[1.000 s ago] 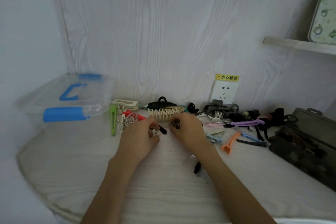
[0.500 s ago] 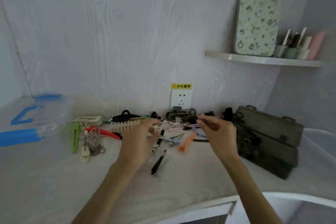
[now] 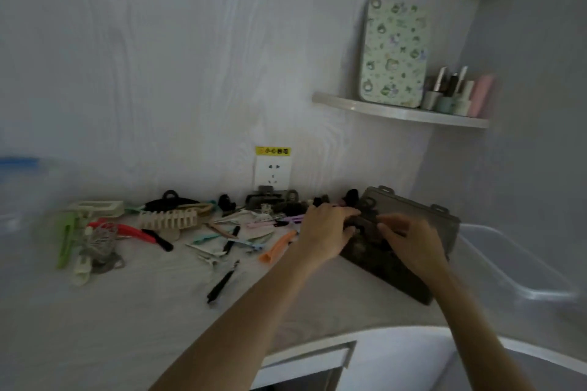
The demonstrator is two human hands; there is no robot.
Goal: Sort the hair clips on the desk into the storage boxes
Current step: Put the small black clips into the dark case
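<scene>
Toward the desk's (image 3: 133, 320) right end, both hands reach over the open dark storage box (image 3: 409, 228). Left hand (image 3: 324, 232) lies at the box's left edge with fingers curled; right hand (image 3: 409, 241) spreads over its contents. Whether either grips anything cannot be told through the blur. Hair clips (image 3: 222, 232) lie scattered along the desk's back edge, an orange clip (image 3: 276, 246) nearest the left wrist.

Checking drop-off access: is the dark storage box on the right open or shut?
Open. The dark box's lid stands raised behind both hands, which reach into it.
</scene>
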